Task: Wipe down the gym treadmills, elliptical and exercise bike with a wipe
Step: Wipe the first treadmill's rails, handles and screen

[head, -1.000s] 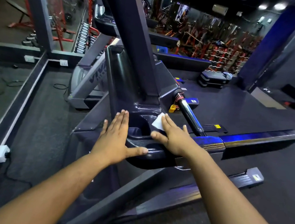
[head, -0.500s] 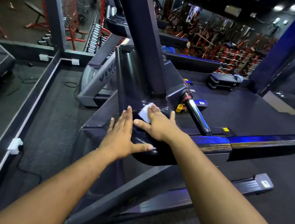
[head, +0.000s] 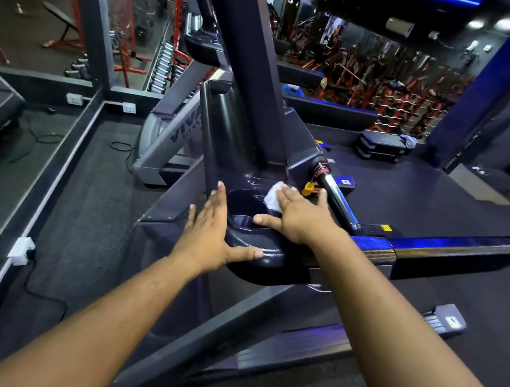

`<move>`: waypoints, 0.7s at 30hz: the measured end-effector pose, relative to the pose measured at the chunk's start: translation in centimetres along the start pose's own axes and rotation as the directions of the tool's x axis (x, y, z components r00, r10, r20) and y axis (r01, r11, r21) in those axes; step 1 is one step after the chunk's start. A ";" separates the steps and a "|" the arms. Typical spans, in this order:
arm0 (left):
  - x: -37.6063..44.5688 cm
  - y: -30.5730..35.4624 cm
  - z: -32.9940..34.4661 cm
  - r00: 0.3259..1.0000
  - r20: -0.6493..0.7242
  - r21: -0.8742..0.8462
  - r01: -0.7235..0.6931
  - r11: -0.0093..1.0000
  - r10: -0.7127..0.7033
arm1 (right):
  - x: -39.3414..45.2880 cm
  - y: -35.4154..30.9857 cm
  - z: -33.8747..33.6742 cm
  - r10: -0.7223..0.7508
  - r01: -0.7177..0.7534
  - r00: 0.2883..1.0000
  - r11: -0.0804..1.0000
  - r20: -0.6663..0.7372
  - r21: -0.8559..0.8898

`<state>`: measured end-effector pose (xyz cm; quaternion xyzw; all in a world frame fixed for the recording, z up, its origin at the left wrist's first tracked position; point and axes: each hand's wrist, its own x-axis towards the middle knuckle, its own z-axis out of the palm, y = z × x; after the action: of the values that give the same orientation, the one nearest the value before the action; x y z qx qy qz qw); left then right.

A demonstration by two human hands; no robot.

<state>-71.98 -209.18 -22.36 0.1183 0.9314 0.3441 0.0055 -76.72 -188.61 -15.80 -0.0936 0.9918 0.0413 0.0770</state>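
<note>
A dark treadmill console tray (head: 258, 259) with a cup recess lies in front of me, under a thick upright post (head: 247, 63). My right hand (head: 298, 219) lies flat with straight fingers on a white wipe (head: 274, 195), pressing it onto the tray's far side beside the recess. Most of the wipe is hidden under the fingers. My left hand (head: 210, 236) rests flat against the tray's left edge, with its thumb laid along the front rim.
A chrome handlebar (head: 338, 200) with a yellow clip (head: 309, 187) runs right of the wipe, and a long handrail (head: 452, 246) extends right. A second treadmill (head: 170, 141) stands behind. A low ledge with sockets (head: 20, 249) runs along the left; weight racks fill the back.
My right hand slid the wipe left toward the post, then back right and further along the tray. My left hand stayed at the tray's left edge.
</note>
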 end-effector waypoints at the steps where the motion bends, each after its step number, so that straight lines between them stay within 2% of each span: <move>1: 0.0 0.1 -0.1 1.000 0.005 0.004 0.000 1.000 0.000 | -0.4 0.7 -0.1 0.038 -0.038 0.999 0.999 0.017 0.008; 4: 0.0 0.1 -0.1 1.000 0.014 0.003 0.006 1.000 -0.007 | -2.1 1.3 -0.3 0.058 -0.059 0.998 0.998 0.032 0.013; 11: 0.0 0.0 0.0 1.000 0.003 0.021 0.000 1.000 0.000 | -4.8 0.0 0.8 -0.041 0.043 0.997 0.999 0.067 -0.017; 17: -0.1 0.1 -0.1 1.000 0.011 0.043 -0.009 0.999 0.008 | -1.6 -0.5 0.4 -0.199 0.180 0.966 0.976 0.165 0.123; 21: -0.1 0.0 0.0 1.000 0.027 0.067 -0.003 0.998 0.001 | -2.4 0.1 -0.7 -0.243 0.262 0.953 0.960 0.180 -0.093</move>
<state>-71.93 -209.20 -22.37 0.1240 0.9421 0.3112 0.0138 -74.48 -188.15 -14.70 -0.2204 0.9576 0.0961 0.1589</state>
